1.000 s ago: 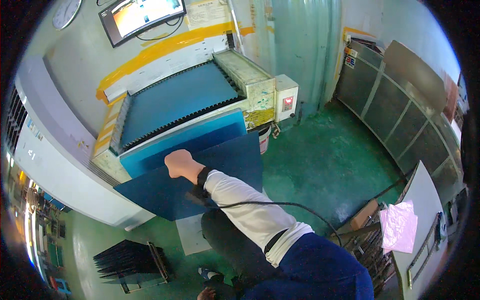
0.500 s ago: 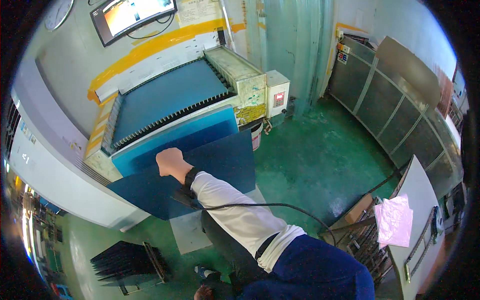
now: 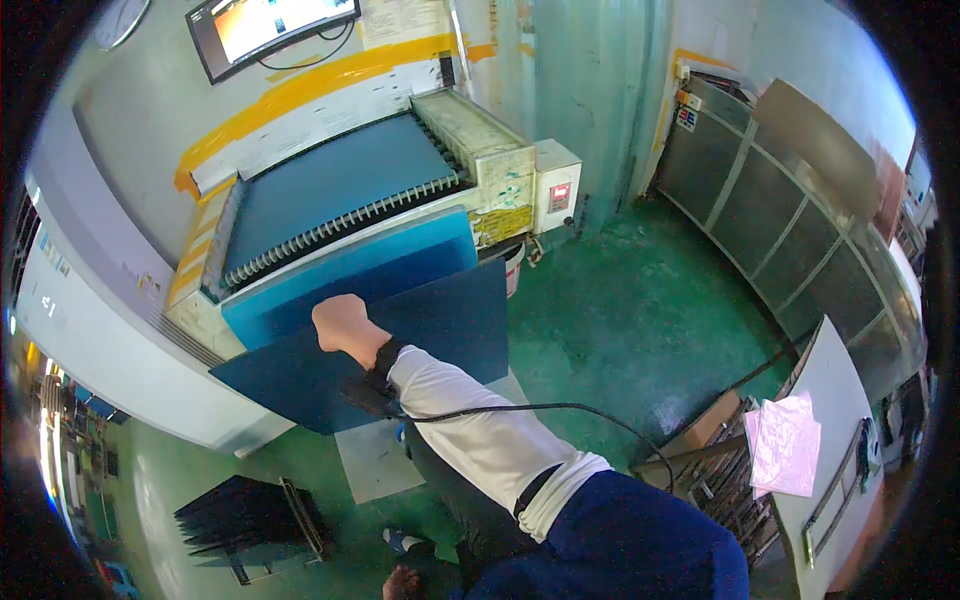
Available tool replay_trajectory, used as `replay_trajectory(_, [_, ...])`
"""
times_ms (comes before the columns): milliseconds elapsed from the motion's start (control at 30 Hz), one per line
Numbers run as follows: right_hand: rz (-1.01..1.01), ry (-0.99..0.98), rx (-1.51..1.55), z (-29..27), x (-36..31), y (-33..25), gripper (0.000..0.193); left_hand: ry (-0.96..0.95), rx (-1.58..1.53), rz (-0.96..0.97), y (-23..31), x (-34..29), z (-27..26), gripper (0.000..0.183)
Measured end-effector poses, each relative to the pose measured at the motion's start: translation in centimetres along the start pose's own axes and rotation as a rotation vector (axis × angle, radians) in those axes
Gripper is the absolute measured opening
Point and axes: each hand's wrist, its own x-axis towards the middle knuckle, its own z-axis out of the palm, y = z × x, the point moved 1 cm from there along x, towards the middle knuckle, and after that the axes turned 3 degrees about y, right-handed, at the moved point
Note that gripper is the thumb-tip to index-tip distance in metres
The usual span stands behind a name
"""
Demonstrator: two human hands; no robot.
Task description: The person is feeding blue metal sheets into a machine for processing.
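My right hand [image 3: 345, 325] is closed over the upper edge of a large dark blue sheet [image 3: 440, 330], gripping it near the middle. The sheet hangs tilted, its right end higher than its left. A dark band [image 3: 386, 360] circles that wrist, and a black cable [image 3: 540, 407] runs from near it to the right. Just behind the held sheet, a brighter blue panel [image 3: 400, 250] leans against the front of a roller machine [image 3: 510, 170]. My left hand cannot be made out. A skin-toned patch at the bottom edge is too cut off to name.
Another blue sheet [image 3: 340, 185] lies on the machine's bed. To the left is a white cabinet [image 3: 130, 350], with a rack of dark sheets [image 3: 245, 525] below it. Pink sheets [image 3: 785, 445] rest on a pale table [image 3: 835, 400] at right. Grey panels [image 3: 760, 190] line the right wall.
The whole view has shifted slightly. My right hand keeps its grip on the dark blue sheet, which has hardly moved.
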Motion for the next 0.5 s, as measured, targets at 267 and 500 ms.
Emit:
replay_trajectory(267, [-0.052,-0.011,0.016,0.1,0.1,-0.5,0.016,0.152,-0.096,-0.125,2.6,-1.3,1.5,0.035])
replay_trajectory(500, [-0.016,-0.083,-0.015,0.5,1.0,-0.7,0.027,-0.111,0.146,0.346,-3.8,6.7,-5.6,0.025])
